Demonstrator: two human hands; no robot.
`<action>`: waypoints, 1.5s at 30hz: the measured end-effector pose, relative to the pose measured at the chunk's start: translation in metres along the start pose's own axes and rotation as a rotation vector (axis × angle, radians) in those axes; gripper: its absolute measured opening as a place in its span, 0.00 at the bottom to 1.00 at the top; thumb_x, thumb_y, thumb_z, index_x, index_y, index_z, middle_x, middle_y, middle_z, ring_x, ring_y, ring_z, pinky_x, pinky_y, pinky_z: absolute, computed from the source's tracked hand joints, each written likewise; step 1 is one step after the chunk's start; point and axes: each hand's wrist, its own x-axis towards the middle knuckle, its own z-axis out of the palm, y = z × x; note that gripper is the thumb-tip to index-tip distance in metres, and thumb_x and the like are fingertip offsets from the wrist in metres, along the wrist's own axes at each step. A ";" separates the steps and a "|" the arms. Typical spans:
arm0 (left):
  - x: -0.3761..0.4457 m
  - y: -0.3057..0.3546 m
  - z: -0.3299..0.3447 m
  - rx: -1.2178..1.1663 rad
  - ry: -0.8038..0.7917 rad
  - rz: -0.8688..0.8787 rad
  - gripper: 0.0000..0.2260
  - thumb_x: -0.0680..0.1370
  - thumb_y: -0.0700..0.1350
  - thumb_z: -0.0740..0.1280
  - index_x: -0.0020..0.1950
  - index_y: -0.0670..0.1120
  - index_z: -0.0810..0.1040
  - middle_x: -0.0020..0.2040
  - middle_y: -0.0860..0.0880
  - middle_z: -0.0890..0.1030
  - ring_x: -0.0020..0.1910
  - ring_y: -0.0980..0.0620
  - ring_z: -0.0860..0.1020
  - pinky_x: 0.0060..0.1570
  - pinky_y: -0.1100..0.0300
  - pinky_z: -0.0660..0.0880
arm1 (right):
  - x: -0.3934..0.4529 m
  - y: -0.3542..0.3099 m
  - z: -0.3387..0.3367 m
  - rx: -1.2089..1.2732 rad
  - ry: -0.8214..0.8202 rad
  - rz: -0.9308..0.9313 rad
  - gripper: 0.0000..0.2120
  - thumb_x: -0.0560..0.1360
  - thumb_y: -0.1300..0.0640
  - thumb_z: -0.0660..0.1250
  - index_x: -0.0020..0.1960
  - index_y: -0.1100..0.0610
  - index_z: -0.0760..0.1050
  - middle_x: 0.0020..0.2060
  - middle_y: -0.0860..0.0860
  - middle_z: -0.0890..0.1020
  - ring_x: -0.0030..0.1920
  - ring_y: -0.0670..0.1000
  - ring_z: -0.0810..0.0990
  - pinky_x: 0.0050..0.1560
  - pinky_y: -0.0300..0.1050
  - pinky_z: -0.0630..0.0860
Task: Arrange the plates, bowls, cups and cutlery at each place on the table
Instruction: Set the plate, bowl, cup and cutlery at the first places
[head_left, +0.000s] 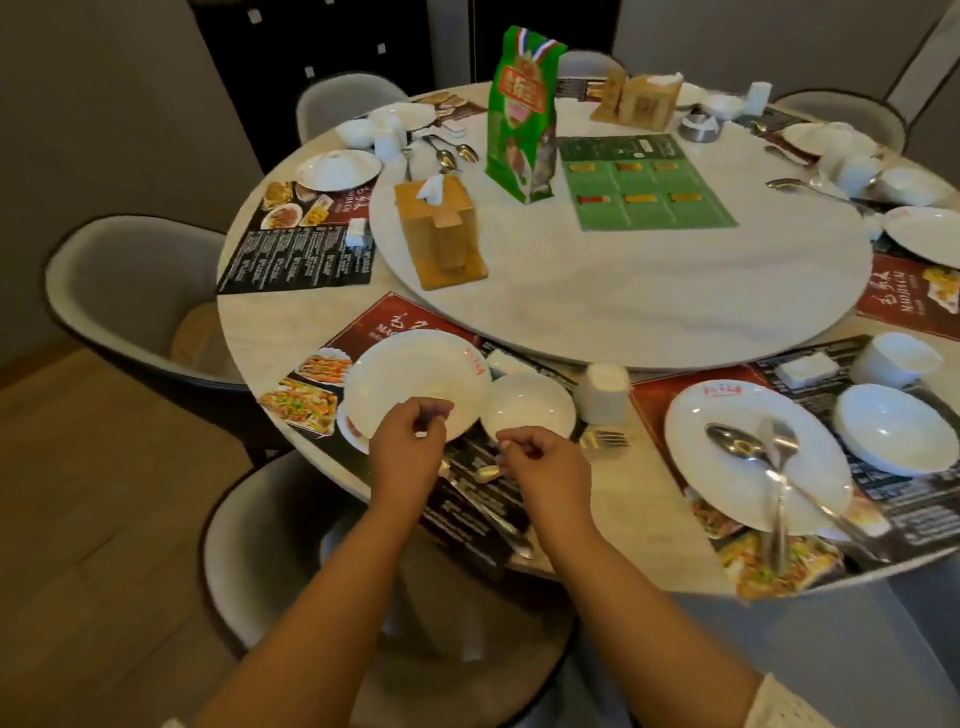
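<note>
While left hand (408, 439) pinches near rim of round white plate (415, 382) on red menu placemat (387, 327), right hand (540, 462) curls on metal cutlery handle (488, 473), piece unclear. White bowl (527, 408) touching plate, white cup (602, 392) beside, steel fork (605, 440) loose. Near-right place: spoon and fork on plate (691, 415). Far places jumbled; most work left.

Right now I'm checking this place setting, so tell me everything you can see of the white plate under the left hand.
The white plate is round, glossy, ceramic-looking, with a small red mark near its right rim. It is empty and sits tilted on a red and black menu placemat. The left hand pinches its near edge. Its right rim meets or overlaps a white bowl.
</note>
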 end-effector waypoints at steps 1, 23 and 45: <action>0.013 -0.008 -0.012 0.007 0.000 -0.004 0.09 0.78 0.40 0.64 0.50 0.51 0.80 0.52 0.53 0.81 0.53 0.55 0.75 0.55 0.60 0.71 | 0.000 -0.002 0.016 0.012 0.028 0.022 0.08 0.74 0.59 0.67 0.45 0.47 0.82 0.41 0.47 0.85 0.44 0.47 0.83 0.51 0.48 0.80; 0.155 -0.100 -0.084 -0.025 -0.182 -0.172 0.22 0.76 0.34 0.63 0.68 0.50 0.75 0.63 0.50 0.78 0.59 0.53 0.76 0.54 0.59 0.73 | 0.015 -0.017 0.154 -0.234 0.331 0.088 0.12 0.77 0.62 0.62 0.58 0.54 0.78 0.57 0.51 0.79 0.53 0.47 0.76 0.51 0.33 0.73; 0.132 -0.079 -0.100 -0.085 -0.045 -0.070 0.17 0.75 0.35 0.65 0.59 0.52 0.77 0.64 0.49 0.68 0.62 0.53 0.69 0.63 0.58 0.70 | 0.027 -0.032 0.144 -0.540 0.275 -0.088 0.11 0.75 0.64 0.67 0.52 0.52 0.82 0.53 0.50 0.82 0.52 0.46 0.76 0.50 0.33 0.69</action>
